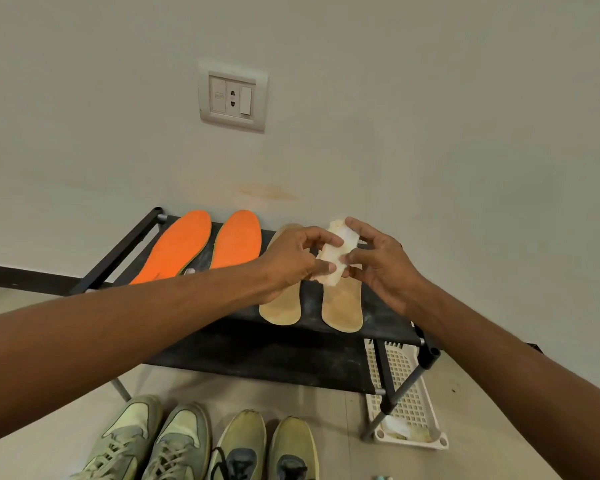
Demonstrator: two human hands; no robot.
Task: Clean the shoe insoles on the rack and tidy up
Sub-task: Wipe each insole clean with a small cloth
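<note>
Two orange insoles [181, 252] [238, 239] lie side by side on the left of the black rack's top shelf [381, 315]. Two tan insoles [281, 308] [343, 306] lie on its right. Above the tan pair, my left hand [298, 261] and my right hand [381, 261] both pinch a folded white wipe [336, 249] between fingers and thumbs. The hands hide the front parts of the tan insoles.
A lower black shelf [274, 358] sits under the top one. Two pairs of green sneakers [146, 441] [264, 448] stand on the floor in front. A white perforated basket [406, 396] lies on the floor at the rack's right. A wall socket [232, 97] is above.
</note>
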